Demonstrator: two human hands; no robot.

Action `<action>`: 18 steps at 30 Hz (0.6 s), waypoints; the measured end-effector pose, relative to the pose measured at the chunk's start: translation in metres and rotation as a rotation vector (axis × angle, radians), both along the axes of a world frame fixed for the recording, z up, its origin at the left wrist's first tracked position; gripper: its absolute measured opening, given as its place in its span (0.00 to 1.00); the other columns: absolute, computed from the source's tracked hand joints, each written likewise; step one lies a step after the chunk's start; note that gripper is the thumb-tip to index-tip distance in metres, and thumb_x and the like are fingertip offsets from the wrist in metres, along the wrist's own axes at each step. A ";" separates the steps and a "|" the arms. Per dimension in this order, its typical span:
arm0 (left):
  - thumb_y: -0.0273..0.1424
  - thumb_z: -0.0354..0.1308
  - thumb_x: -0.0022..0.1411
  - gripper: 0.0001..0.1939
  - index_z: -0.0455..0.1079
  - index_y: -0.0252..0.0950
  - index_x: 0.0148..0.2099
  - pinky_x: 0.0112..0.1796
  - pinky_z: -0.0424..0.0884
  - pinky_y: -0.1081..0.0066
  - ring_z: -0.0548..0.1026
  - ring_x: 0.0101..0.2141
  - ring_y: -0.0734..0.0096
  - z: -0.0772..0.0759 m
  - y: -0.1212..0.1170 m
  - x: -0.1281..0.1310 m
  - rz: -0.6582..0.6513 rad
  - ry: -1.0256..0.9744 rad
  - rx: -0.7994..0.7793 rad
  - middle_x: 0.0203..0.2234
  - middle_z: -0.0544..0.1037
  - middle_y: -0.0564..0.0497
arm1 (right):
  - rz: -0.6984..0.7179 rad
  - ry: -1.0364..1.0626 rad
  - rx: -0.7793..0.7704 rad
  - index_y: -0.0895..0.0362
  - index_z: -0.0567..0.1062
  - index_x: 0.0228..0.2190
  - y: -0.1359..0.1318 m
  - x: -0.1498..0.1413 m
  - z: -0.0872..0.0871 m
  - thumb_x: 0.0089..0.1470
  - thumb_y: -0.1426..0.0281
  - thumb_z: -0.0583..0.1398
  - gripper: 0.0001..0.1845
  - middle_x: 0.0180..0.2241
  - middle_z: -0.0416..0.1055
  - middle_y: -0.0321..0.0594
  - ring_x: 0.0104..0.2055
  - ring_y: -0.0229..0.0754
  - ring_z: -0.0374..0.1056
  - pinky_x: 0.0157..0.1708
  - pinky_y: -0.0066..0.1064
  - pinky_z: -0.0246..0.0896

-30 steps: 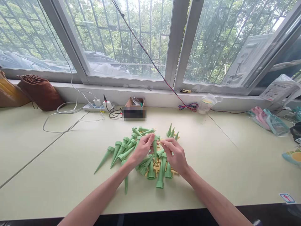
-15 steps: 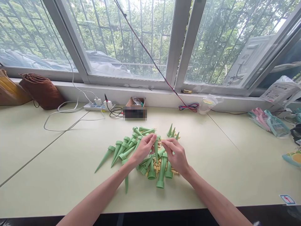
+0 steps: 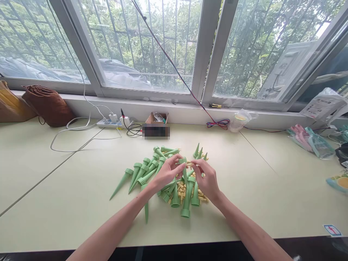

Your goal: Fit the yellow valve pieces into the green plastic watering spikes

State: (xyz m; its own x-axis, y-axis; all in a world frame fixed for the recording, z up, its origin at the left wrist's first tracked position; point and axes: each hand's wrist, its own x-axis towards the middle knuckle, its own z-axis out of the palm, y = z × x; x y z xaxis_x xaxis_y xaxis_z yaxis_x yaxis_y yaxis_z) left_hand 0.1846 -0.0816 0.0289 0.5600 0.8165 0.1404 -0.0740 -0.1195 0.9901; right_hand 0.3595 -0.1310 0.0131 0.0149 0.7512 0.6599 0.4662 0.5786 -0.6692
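My left hand (image 3: pixel 170 171) is closed on a green plastic watering spike (image 3: pixel 183 165), held with its capped end up and its point down. Between the pinched fingers of my right hand (image 3: pixel 206 176) is a small yellow plastic peg (image 3: pixel 189 163), its tip at the side of the spike just below the cap. Whether the peg sits in the spike I cannot tell. Under and around both hands lies a pile of green spikes (image 3: pixel 185 203), with loose yellow pegs (image 3: pixel 181 188) among them. Several more spikes (image 3: pixel 122 182) fan out to the left.
Green spikes (image 3: pixel 199 152) stand point up behind my right hand. At the back are a power strip (image 3: pixel 104 123), a small cardboard box (image 3: pixel 150 117), coiled wires (image 3: pixel 219 124) and a plastic bag (image 3: pixel 240 119). Bagged pink and teal items (image 3: pixel 312 139) lie at the right.
The spike in my left hand has tilted and shifted slightly right, and the left thumb sits lower on it. My right hand has moved slightly right with the peg.
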 end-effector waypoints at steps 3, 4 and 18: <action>0.42 0.59 0.64 0.15 0.63 0.40 0.47 0.24 0.65 0.75 0.67 0.21 0.77 -0.001 0.000 0.000 -0.019 -0.003 -0.002 0.25 0.66 0.57 | -0.014 0.018 -0.022 0.55 0.74 0.41 0.000 0.001 -0.001 0.66 0.71 0.54 0.08 0.34 0.74 0.40 0.31 0.38 0.70 0.29 0.30 0.68; 0.42 0.59 0.64 0.16 0.63 0.40 0.48 0.25 0.65 0.75 0.67 0.21 0.77 -0.001 0.000 -0.001 -0.023 -0.006 -0.002 0.25 0.66 0.58 | -0.019 0.021 -0.029 0.55 0.74 0.40 0.000 0.001 -0.001 0.66 0.70 0.54 0.08 0.33 0.74 0.39 0.30 0.38 0.70 0.29 0.30 0.68; 0.42 0.59 0.64 0.15 0.67 0.38 0.47 0.27 0.68 0.72 0.70 0.21 0.73 0.001 0.001 -0.001 -0.002 -0.011 0.011 0.24 0.73 0.53 | -0.015 0.034 -0.063 0.55 0.76 0.41 0.001 0.004 0.001 0.65 0.69 0.56 0.09 0.33 0.75 0.39 0.28 0.38 0.69 0.28 0.30 0.67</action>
State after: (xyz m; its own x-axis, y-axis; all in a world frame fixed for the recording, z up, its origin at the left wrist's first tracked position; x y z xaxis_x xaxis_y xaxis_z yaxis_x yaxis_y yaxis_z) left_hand 0.1839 -0.0811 0.0298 0.5600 0.8138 0.1553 -0.0847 -0.1302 0.9879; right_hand 0.3633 -0.1304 0.0142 0.0486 0.7905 0.6105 0.4508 0.5280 -0.7197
